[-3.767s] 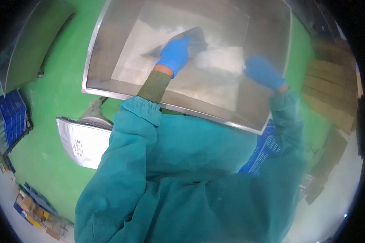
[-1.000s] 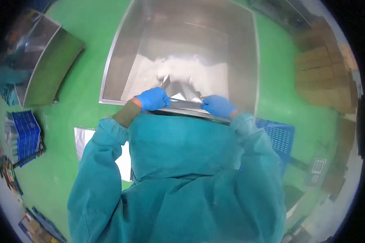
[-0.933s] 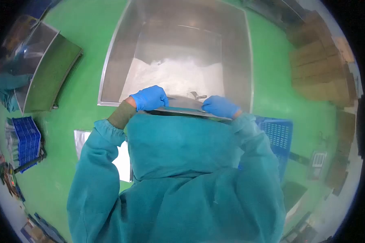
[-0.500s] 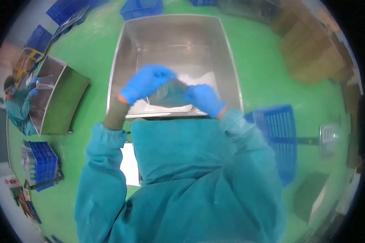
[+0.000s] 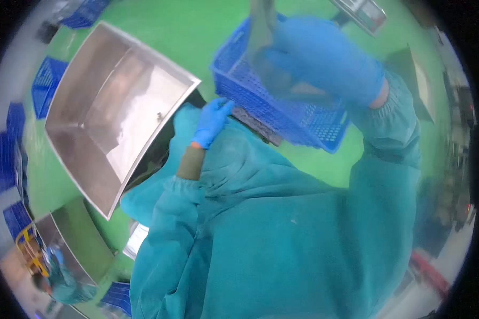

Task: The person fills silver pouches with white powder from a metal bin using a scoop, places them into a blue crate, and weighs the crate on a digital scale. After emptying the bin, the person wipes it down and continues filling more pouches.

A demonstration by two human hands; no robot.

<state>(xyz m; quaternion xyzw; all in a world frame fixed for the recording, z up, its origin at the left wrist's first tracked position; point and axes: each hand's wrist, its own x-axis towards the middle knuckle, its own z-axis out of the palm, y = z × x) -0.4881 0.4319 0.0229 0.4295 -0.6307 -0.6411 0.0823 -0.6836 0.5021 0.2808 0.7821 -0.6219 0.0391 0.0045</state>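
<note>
My right hand (image 5: 330,58), in a blue glove and blurred by motion, is raised over the blue plastic basket (image 5: 250,98) to my right. Its fingers are closed on a see-through plastic bag (image 5: 263,32), which hangs smeared above the basket; I cannot make out its contents. My left hand (image 5: 213,122), also blue-gloved, is over my lap close to the corner of the steel bin (image 5: 72,130). Nothing shows in it, and its fingers are loosely apart. White material (image 5: 151,101) lies on the bin's floor.
Behind the basket stands a scale (image 5: 364,13). Another person (image 5: 64,282) in a green gown is by a second steel bin (image 5: 58,239) at lower left. More blue baskets (image 5: 2,159) line the left. A cardboard box (image 5: 415,80) stands at right.
My view has turned to the right. My right hand has gone from above the steel bin to above the blue basket with the bag. The left hand has let go and lowered to my lap.
</note>
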